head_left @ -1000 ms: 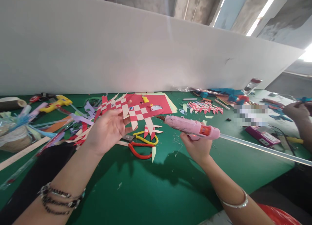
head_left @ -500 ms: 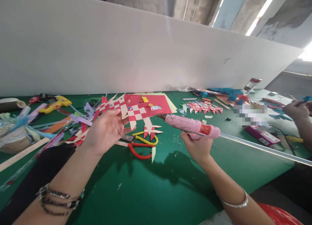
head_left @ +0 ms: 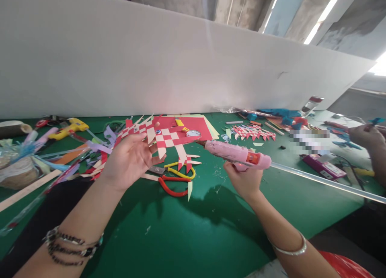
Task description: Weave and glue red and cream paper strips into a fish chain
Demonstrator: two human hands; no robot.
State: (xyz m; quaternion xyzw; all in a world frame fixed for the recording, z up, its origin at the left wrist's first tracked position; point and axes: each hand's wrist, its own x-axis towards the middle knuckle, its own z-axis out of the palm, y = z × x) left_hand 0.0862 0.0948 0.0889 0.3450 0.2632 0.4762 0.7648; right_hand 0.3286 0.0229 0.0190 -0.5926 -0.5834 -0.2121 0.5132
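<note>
A red and cream woven paper fish (head_left: pixel 167 139) with a blue eye is held up in my left hand (head_left: pixel 129 159), its pointed end toward the right. My right hand (head_left: pixel 245 181) grips a pink hot glue gun (head_left: pixel 238 153) by its handle, finger near the trigger. The gun's nozzle lies close to the fish's right tip; whether they touch I cannot tell. A long clear glue stick (head_left: pixel 316 181) sticks out of the gun's back. Below the fish, scissors (head_left: pixel 176 185) with red and yellow handles rest on the green table (head_left: pixel 187 238).
Behind the fish lie red paper sheets (head_left: pixel 202 125). Another woven paper piece (head_left: pixel 253 132) is farther right. A yellow glue gun (head_left: pixel 69 128) and paper strips crowd the left. Beside a purple box (head_left: pixel 324 167), another person's hand (head_left: pixel 364 139) shows at right. A white panel (head_left: pixel 181 61) stands behind.
My left hand has shifted slightly left with the paper fish, away from the nozzle. The right hand and glue gun have hardly moved.
</note>
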